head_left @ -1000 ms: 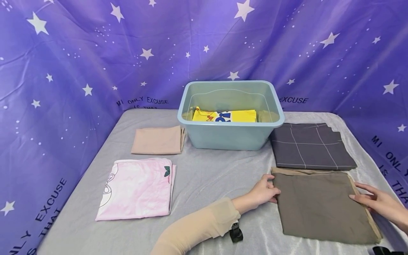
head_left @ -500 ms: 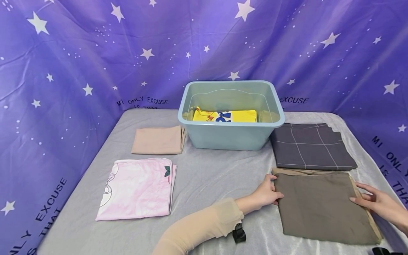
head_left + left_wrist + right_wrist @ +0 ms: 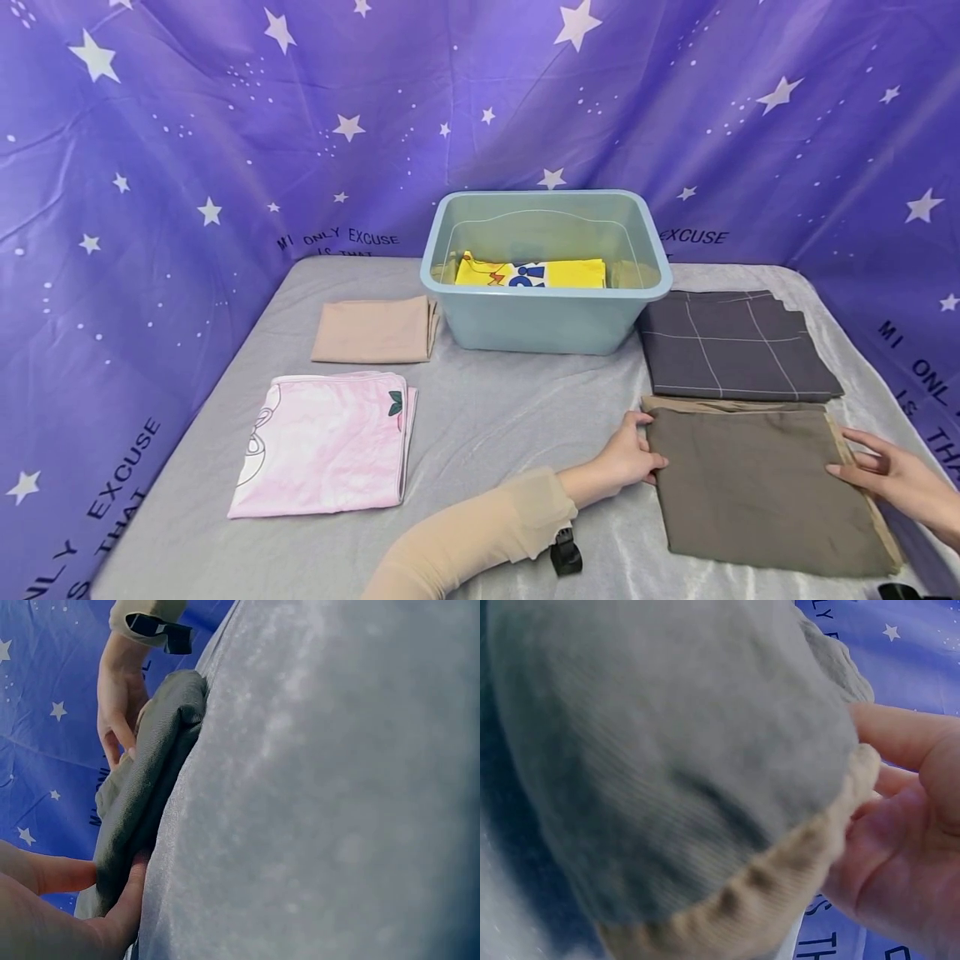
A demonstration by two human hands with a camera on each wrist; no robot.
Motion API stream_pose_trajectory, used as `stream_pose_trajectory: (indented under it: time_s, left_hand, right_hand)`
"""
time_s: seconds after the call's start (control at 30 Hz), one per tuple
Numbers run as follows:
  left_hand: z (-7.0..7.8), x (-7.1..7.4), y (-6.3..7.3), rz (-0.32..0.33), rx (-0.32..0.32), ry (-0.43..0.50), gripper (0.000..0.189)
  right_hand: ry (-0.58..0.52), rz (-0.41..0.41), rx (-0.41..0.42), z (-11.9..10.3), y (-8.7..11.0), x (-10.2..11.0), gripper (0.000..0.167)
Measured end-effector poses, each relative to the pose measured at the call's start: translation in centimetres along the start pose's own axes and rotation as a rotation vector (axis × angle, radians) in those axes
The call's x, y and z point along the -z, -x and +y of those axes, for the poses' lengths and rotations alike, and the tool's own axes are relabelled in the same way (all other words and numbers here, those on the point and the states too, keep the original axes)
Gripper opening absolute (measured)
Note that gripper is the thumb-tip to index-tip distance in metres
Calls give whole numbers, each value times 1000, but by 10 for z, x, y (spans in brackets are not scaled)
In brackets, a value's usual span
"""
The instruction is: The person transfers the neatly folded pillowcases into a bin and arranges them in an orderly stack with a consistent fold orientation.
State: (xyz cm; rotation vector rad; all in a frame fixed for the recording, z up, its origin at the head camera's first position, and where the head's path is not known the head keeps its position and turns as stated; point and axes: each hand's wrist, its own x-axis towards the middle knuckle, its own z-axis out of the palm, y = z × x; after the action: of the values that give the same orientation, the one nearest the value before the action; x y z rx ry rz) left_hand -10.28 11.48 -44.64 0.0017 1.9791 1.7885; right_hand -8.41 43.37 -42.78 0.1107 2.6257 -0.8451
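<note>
A folded brown cloth [image 3: 765, 487] with a tan border lies at the right front of the table in the head view. My left hand [image 3: 626, 457] pinches its left edge. On the opposite side, my right hand [image 3: 896, 479] holds the right edge, thumb on top and the other fingers at the border. Seen from the left wrist, the left hand [image 3: 67, 900] has digits on both sides of the thick folded edge. The right wrist view shows the right hand [image 3: 900, 817] at the tan border, some fingertips hidden by cloth.
A blue-green bin [image 3: 543, 321] stands at the back with a folded yellow cloth [image 3: 573, 273] inside. Behind the brown cloth lies a dark checked cloth [image 3: 738, 346]. Folded beige [image 3: 375, 331] and pink [image 3: 330, 442] cloths lie left on the grey-covered table [image 3: 510, 417].
My left hand has shifted very slightly to the right at the brown cloth's edge. The right hand and the other cloths look the same.
</note>
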Motion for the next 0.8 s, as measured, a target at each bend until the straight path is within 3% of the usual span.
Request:
stream_pose_trajectory:
  time_s: [0.47, 0.8]
  left_hand:
    - [2, -1, 6, -17, -37, 153, 50]
    - [9, 3, 14, -30, -69, 176, 50]
  right_hand:
    - [-38, 33, 18, -1, 2, 2, 80]
    - [-13, 47, -1, -6, 2, 5, 83]
